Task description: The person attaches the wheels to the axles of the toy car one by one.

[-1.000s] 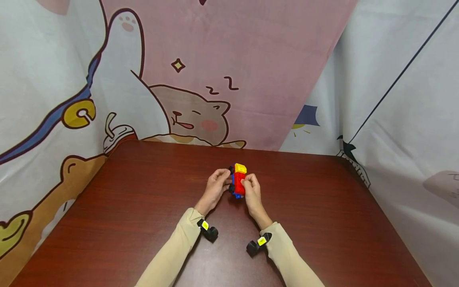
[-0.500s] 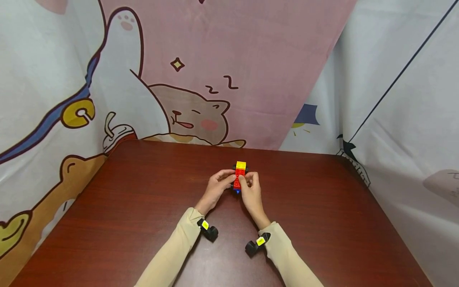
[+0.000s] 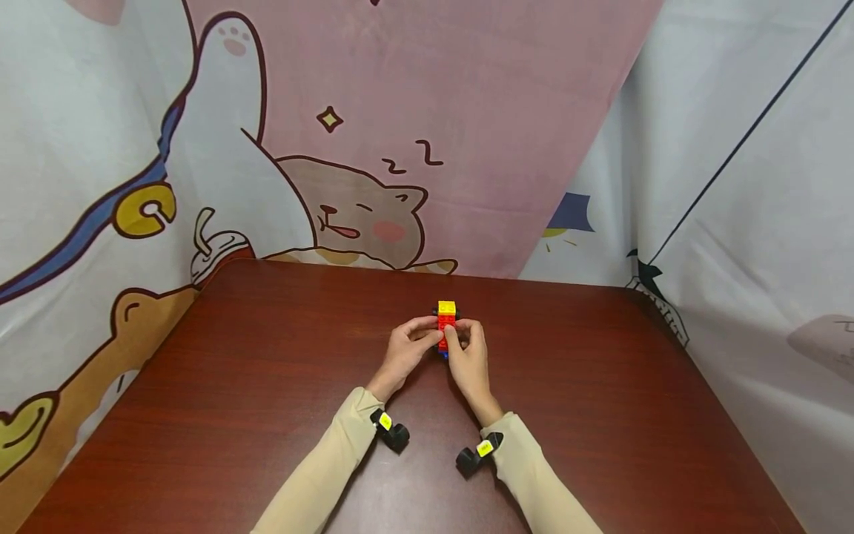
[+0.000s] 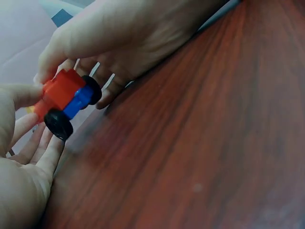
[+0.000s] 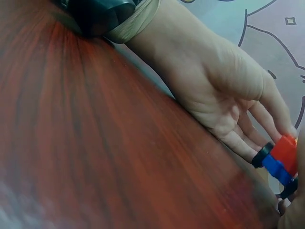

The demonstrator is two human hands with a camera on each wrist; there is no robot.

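A small toy car of building bricks (image 3: 446, 323) is held between both hands over the middle of the table. It has a red studded body, a yellow brick at the far end, a blue base and black wheels. My left hand (image 3: 404, 351) pinches its left side, thumb on the red part. From the other side my right hand (image 3: 469, 362) grips it, with the thumb over the red top. In the left wrist view the red body (image 4: 64, 88) and two black wheels show at the near end. The right wrist view catches the car's blue base (image 5: 277, 170) at its right edge.
The dark red-brown wooden table (image 3: 267, 415) spreads around the hands. A cartoon-printed cloth (image 3: 480, 148) hangs behind it, with white cloth at the right. Each wrist wears a small black camera (image 3: 394, 434).
The car has turned from tilted, wheels showing on its left, to studded top facing up. My left fingers and thumb have closed in on its left side; my right hand keeps its hold.
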